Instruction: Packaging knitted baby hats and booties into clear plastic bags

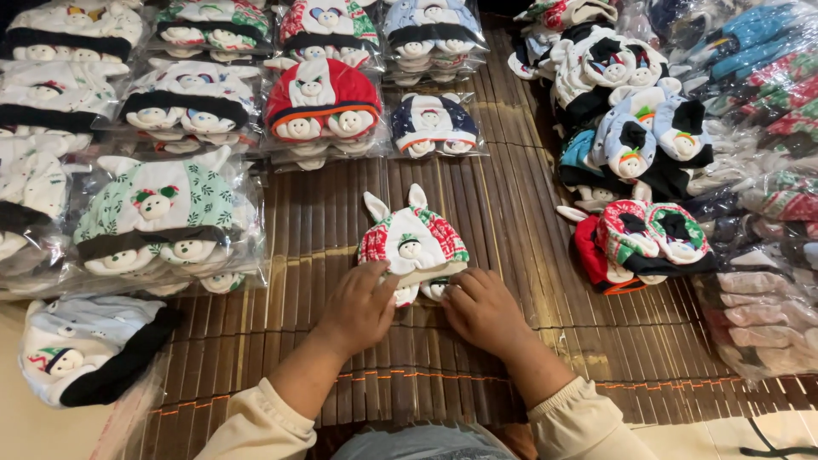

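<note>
A small baby hat (411, 240) with white ears, red and green patterned sides and a little bear face lies flat on a brown bamboo mat (511, 213). My left hand (360, 307) rests on its lower left edge, fingers bent over the brim. On the lower right edge lies my right hand (483, 311), fingers curled on the brim. Both hands press or pinch the hat's bottom edge where two small round bear heads sit.
Clear plastic bags of similar hats lie in rows at the back and left, including a red one (322, 102) and a green leafy one (158, 217). Loose hats are heaped at the right (635, 128). A white and black hat (85, 349) lies at lower left.
</note>
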